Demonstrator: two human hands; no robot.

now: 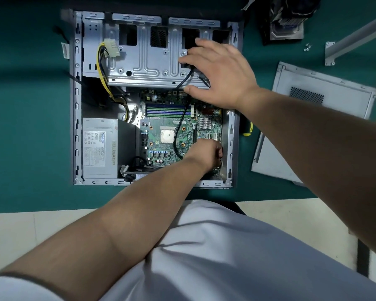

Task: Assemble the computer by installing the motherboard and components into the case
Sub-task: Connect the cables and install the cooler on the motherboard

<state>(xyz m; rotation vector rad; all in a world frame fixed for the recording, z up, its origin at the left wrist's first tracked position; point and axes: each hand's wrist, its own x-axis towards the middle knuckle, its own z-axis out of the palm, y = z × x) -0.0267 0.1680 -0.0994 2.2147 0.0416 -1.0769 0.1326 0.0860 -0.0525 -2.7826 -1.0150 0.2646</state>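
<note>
Right now the green counter (30, 127) spreads under everything, and the open computer case (76, 105) lies flat on it in front of me. Off to my right, the loose side panel (313, 118) of the case rests on the counter, well apart from the case. Inside the case, the grey drive cage (143, 55) fills the far part, and the silver power supply (100, 146) sits in the near left corner. The green motherboard (161, 127) lies in the case between the power supply and the right wall, with the pale square processor (167, 135) near its middle and the memory slots (167, 110) just beyond it.

My right hand (217, 72) is spread open, fingers straight, resting on the right end of the drive cage with the thumb at the cage's near edge. My left hand (206, 153) is down at the near right corner of the motherboard, fingers curled toward the case wall; whether it pinches anything, I cannot tell. A black cable (178, 131) runs from under my right hand, across the board, toward my left hand. Yellow and black wires (102, 72) with a white plug (112, 48) hang over the left of the cage. A few small screws (307, 47) lie on the counter far right.
</note>
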